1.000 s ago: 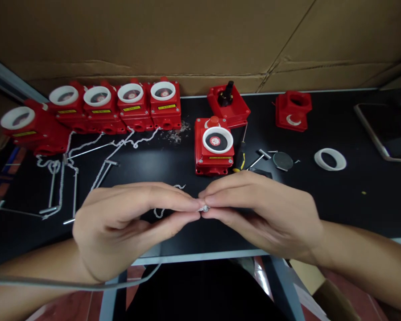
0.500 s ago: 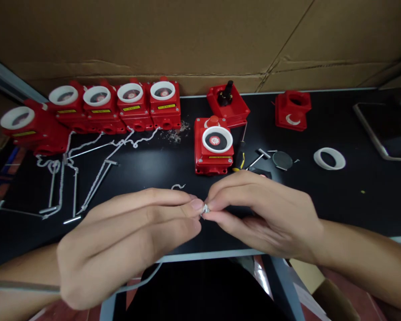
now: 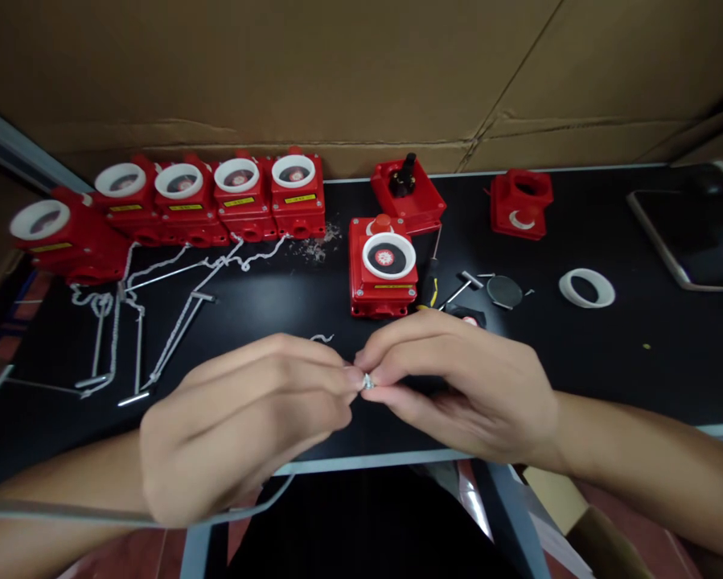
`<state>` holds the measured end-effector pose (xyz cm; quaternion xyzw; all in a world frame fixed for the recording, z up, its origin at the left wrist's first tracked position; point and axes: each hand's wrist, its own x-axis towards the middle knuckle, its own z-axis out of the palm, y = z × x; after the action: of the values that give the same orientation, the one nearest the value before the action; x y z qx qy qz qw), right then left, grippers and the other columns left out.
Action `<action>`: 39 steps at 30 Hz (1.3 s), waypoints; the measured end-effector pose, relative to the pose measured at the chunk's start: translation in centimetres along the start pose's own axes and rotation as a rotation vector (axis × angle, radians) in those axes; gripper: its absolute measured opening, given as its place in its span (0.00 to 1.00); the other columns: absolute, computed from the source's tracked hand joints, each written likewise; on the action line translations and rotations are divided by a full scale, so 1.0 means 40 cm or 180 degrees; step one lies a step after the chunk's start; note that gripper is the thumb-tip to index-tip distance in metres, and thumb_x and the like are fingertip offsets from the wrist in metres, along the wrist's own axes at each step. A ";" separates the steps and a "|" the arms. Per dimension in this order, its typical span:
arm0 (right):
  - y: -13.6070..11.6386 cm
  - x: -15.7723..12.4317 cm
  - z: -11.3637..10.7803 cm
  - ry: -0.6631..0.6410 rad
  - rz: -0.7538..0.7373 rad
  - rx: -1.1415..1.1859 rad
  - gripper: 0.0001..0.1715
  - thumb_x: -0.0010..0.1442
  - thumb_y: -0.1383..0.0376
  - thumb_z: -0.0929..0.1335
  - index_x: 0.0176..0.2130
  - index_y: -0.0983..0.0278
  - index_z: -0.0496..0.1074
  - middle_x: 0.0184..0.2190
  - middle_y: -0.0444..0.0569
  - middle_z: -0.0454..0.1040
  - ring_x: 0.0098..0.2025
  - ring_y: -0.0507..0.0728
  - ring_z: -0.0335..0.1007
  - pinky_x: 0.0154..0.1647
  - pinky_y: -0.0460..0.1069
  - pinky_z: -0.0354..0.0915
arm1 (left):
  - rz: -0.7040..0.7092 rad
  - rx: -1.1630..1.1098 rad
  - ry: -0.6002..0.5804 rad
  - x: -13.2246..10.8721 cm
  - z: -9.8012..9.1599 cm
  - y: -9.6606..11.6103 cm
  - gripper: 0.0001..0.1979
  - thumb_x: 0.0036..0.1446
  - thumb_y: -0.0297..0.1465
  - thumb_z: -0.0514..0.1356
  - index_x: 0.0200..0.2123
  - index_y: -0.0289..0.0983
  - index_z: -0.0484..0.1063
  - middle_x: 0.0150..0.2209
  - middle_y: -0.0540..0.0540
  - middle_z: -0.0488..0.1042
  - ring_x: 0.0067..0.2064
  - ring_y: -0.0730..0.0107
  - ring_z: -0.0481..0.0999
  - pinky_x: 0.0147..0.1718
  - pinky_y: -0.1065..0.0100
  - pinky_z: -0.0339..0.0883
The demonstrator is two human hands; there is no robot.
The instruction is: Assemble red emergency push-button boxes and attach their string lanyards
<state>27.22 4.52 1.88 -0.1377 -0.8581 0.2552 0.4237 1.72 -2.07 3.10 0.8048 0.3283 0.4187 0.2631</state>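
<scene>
Above the front of the black table, my left hand (image 3: 258, 410) and my right hand (image 3: 463, 378) meet fingertip to fingertip. Both pinch one small whitish, shiny piece (image 3: 368, 382), too small and covered for its kind to be told. Just beyond my fingers stands a red box (image 3: 384, 299) with a white ring and a dark round face. A short bit of white cord (image 3: 322, 338) lies behind my left fingers. Near my right hand are a small T-shaped metal hammer (image 3: 470, 280), a glass disc (image 3: 504, 291) and a screwdriver (image 3: 432, 281).
At the left stand several finished-looking red boxes (image 3: 299, 211) with white cords and metal hammers (image 3: 137, 354). An open red box (image 3: 418, 205), a red cover (image 3: 521, 217), a white ring (image 3: 586, 288) and a dark tray-like object (image 3: 675, 233) lie at the back and right.
My left hand has shifted slightly right and its fingers are curled more. The small piece stays pinched between both hands. The view has moved a little.
</scene>
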 end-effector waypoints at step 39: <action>0.009 -0.014 0.015 0.0009 -0.0042 -0.0235 0.05 0.77 0.67 0.74 0.48 0.68 0.78 0.41 0.50 0.84 0.46 0.51 0.87 0.49 0.42 0.80 | 0.0224 0.0601 -0.0058 0.068 0.002 -0.006 0.12 0.64 0.18 0.68 0.45 0.40 0.79 0.36 0.44 0.85 0.37 0.63 0.85 0.40 0.64 0.84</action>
<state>27.07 4.36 1.01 -0.1480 -0.8673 0.2203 0.4213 2.88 0.11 4.25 0.8408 0.3354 0.3875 0.1742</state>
